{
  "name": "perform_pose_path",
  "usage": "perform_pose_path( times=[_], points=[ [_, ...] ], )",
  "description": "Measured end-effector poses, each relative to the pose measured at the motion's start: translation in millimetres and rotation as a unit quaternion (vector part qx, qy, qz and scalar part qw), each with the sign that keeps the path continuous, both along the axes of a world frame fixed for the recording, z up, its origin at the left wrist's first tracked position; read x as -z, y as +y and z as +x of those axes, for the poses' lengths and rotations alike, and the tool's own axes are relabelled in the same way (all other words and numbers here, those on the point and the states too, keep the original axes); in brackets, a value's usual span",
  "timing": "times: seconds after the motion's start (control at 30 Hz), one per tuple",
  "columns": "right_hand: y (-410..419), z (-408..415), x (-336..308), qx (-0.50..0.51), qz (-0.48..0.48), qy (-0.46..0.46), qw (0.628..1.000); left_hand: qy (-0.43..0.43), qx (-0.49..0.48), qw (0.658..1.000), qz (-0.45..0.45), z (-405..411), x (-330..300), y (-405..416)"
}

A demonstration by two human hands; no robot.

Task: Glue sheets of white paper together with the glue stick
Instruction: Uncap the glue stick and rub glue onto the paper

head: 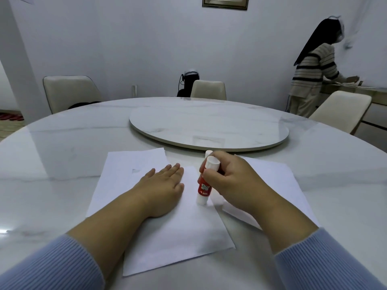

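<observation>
- Looks like a home dining room, plain and sparsely furnished.
- Large round marble-look table (62,139) filling the middle of the frame, with a lazy Susan (209,126) at its centre.
- Cream padded chairs drawn up around the far edge: one at upper left (69,91), one at centre (208,90), one at right (341,109).
- Bare white walls behind; framed picture (225,2) at the top edge.
- Sideboard (368,95) at far right, with a person in a striped top (312,74) bent over it.
- Red slippers (10,117) on the floor at the left edge.
</observation>
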State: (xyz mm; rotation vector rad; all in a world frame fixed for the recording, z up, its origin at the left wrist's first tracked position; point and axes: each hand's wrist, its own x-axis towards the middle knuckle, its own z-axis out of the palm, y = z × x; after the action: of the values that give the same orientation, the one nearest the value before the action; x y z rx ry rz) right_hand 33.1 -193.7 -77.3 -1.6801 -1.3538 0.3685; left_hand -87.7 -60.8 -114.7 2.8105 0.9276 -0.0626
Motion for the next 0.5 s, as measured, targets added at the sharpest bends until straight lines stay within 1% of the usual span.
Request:
perform_pose_path(
  times=[0.1, 0.2, 0.23, 0.27, 0.3, 0.37, 0.4, 0.43, 0.5],
  points=[
    [-14, -5, 0, -0.032, -0.005, 0.014, 0.999, -0.010, -0.003, 1.000, -0.005, 1, 1, 0],
    [-24, -7, 3, -0.075, -0.036, 0.033, 0.996, -0.012, -0.004, 1.000, -0.004, 0, 2, 0],
    [-26, -6, 3, -0.086, -0.030, 0.063, 0.994, -0.007, -0.005, 1.000, -0.002, 0, 2, -1],
    [-26, -4, 1, -0.088, -0.005, 0.116, 0.989, -0.002, -0.004, 1.000, -0.002, 0, 0, -1],
    [-26, -3, -1, -0.071, 0.041, 0.175, 0.981, 0.006, -0.003, 1.000, -0.007, 0, -2, -2],
    [-24, 5, -4, 0.015, 0.157, 0.256, 0.954, 0.033, 0.018, 0.999, -0.022, 1, -11, -4],
    [-24, 9, -5, 0.066, 0.196, 0.267, 0.941, 0.054, 0.042, 0.997, -0.027, 1, -17, -5],
    [-23, 12, -4, 0.112, 0.214, 0.260, 0.935, 0.070, 0.068, 0.995, -0.031, 2, -24, -7],
    [-22, 16, -2, 0.178, 0.219, 0.232, 0.931, 0.069, 0.098, 0.992, -0.033, 4, -34, -10]
  ],
)
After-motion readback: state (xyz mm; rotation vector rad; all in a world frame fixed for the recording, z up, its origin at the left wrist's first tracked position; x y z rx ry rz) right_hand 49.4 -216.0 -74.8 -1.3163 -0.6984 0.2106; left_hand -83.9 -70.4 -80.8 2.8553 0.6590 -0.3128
